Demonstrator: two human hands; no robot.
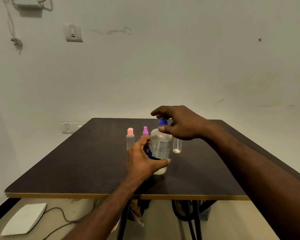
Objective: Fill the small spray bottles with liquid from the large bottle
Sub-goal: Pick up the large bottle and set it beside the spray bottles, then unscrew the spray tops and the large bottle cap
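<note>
Left hand [142,158] grips the large bottle [160,149] around its lower body, upright on the table [76,161]. Right hand [178,123] pinches its blue cap [162,122] from above. Small bottles stand just behind the grip: pink-capped bottle [130,139], magenta-capped bottle [145,131], clear bottle [177,145].

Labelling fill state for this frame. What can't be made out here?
Head view only:
- Large bottle: the left hand wraps its lower body, so the liquid level is unreadable; label text too small.
- Blue cap: the right hand covers it; on or loosened, cannot tell.
- Purple-capped bottle: body hidden behind left hand and large bottle.
- Clear small bottle: top hidden by the right hand.
</note>
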